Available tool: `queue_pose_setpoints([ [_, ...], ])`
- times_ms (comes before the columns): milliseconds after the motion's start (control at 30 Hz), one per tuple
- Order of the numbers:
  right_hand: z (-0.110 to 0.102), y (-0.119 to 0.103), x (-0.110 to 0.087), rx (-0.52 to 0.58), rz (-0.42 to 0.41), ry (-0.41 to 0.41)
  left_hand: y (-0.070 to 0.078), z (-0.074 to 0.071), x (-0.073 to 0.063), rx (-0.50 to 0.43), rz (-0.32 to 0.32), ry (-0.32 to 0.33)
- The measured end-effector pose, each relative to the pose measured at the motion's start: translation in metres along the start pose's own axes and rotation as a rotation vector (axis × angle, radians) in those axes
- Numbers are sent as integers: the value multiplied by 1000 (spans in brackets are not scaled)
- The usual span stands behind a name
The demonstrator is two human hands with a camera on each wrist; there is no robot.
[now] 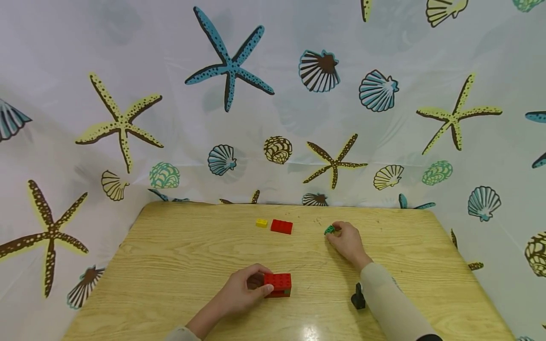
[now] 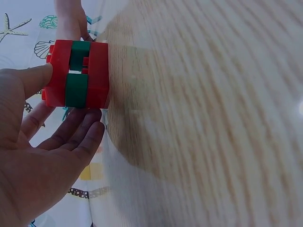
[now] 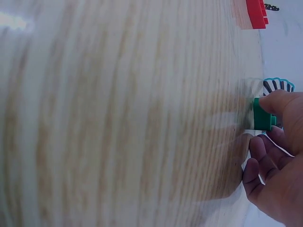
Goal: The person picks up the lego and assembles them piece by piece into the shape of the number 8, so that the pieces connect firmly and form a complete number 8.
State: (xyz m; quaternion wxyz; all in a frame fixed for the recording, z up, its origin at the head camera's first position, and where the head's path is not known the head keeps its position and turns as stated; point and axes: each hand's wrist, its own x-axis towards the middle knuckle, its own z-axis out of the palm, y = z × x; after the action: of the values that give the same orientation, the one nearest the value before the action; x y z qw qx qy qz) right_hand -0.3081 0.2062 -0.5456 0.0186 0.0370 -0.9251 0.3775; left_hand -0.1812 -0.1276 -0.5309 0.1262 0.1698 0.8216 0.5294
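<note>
At the near middle of the table, my left hand (image 1: 244,290) grips a stack of toy building bricks (image 1: 279,282), thumb on its near side. In the left wrist view the stack (image 2: 98,71) shows red bricks above and below, with green bricks and a gap between them. Farther out and to the right, my right hand (image 1: 346,240) pinches a small green brick (image 1: 329,229) between thumb and index finger. The right wrist view has that green brick (image 3: 262,116) at or just above the tabletop, its other fingers loosely bent.
A red brick (image 1: 281,227) lies toward the back of the wooden table (image 1: 192,246), with a small yellow brick (image 1: 261,222) to its left. Beside my right forearm stands a small black object (image 1: 358,297), partly hidden. A patterned cloth (image 1: 264,123) hangs behind the table.
</note>
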Motion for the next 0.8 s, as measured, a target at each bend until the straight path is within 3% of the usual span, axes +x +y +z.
queue_pose_setpoints([
  [533, -1, -1, 1, 19, -3, -17, 3, -1, -1, 6, -5, -1],
  [800, 1, -6, -6, 39, -44, -32, 1, -1, 0, 6, 0, -8],
])
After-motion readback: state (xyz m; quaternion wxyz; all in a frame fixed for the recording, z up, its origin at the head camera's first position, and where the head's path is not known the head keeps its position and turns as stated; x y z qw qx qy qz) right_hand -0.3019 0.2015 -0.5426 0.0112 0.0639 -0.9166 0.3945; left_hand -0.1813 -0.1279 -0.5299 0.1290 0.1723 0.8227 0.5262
